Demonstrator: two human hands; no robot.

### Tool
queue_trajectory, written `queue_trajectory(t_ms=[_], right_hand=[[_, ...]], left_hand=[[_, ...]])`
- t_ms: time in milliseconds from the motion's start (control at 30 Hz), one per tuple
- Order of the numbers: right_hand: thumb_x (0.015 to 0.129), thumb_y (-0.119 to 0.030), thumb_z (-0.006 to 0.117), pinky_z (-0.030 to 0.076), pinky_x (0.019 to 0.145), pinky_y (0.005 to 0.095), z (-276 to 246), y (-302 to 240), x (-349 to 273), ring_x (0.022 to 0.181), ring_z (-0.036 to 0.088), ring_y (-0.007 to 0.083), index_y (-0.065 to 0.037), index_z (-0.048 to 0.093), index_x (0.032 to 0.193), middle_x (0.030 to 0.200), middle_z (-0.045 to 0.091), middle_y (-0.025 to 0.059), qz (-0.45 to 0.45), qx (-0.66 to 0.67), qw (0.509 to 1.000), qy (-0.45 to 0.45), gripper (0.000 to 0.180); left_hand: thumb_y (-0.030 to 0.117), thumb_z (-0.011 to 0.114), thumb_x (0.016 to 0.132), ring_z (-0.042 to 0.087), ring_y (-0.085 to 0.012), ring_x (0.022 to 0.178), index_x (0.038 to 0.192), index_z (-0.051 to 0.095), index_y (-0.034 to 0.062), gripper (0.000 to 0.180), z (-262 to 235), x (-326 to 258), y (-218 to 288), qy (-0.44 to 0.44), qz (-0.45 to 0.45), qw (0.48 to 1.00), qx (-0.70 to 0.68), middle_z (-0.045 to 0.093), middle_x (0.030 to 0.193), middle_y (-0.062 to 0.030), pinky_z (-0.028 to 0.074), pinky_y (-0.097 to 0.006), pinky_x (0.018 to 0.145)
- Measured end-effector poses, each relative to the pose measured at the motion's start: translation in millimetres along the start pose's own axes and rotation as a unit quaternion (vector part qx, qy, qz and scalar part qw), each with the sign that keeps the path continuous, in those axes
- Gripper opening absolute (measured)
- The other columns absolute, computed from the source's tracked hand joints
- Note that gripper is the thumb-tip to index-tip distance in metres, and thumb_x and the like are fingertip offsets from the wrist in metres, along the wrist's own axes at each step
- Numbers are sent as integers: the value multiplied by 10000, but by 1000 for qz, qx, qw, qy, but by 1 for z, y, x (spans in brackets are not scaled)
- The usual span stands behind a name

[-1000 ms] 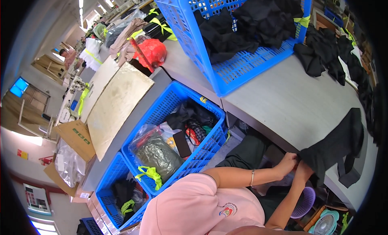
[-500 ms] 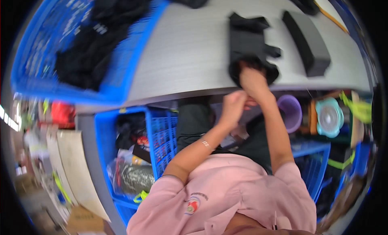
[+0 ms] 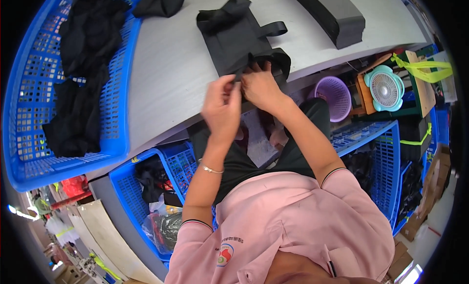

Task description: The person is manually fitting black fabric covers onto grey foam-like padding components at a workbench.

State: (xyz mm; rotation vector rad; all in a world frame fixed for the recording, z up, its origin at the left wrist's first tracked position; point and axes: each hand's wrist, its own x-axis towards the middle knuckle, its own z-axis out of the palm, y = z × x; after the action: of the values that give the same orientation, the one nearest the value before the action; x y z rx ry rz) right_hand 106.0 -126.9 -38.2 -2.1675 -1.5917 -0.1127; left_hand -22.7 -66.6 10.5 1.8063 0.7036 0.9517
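A flat black fabric piece with strap-like tabs (image 3: 232, 47) lies across the near edge of the grey table. My left hand (image 3: 222, 105) is closed, thumb and fingers pinching the piece's near left edge. Beside it, my right hand (image 3: 261, 88) grips the near end, its fingertips partly tucked into the folded black cloth. To the right on the table stands a long stack of dark, flat pieces (image 3: 342, 22).
A blue plastic basket (image 3: 73, 169) holding black fabric pieces (image 3: 80, 103) sits at the left. Another black piece (image 3: 161, 3) lies near the far edge. Below the table are a lower blue basket (image 3: 178, 171), a purple bin (image 3: 334, 98) and a turquoise fan (image 3: 385, 88).
My left hand has risen from below the table edge and taken hold of the fabric's edge. My right hand stays at its near end. The whole view has shifted and turned.
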Motion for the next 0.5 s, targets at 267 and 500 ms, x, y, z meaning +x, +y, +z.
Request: queue_trajectory(t_ms=[267, 500], right_hand=[[857, -176, 578, 335, 973, 671, -3, -27, 5, 1191, 523, 368, -128, 604, 1263, 1252, 603, 124, 15, -28, 999, 22, 410], [993, -218, 504, 409, 1013, 357, 18, -30, 0, 1179, 520, 226, -38, 546, 1307, 1259, 579, 87, 38, 232, 970, -66, 364]], left_hand=[[-64, 645, 735, 572, -240, 1074, 1132, 701, 116, 440, -9, 43, 19, -5, 295, 928, 227, 639, 1127, -49, 459, -369, 927], [42, 658, 731, 564, -239, 998, 896, 699, 112, 184, 50, 62, 33, -213, 411, 861, 210, 629, 945, -12, 433, -378, 900]])
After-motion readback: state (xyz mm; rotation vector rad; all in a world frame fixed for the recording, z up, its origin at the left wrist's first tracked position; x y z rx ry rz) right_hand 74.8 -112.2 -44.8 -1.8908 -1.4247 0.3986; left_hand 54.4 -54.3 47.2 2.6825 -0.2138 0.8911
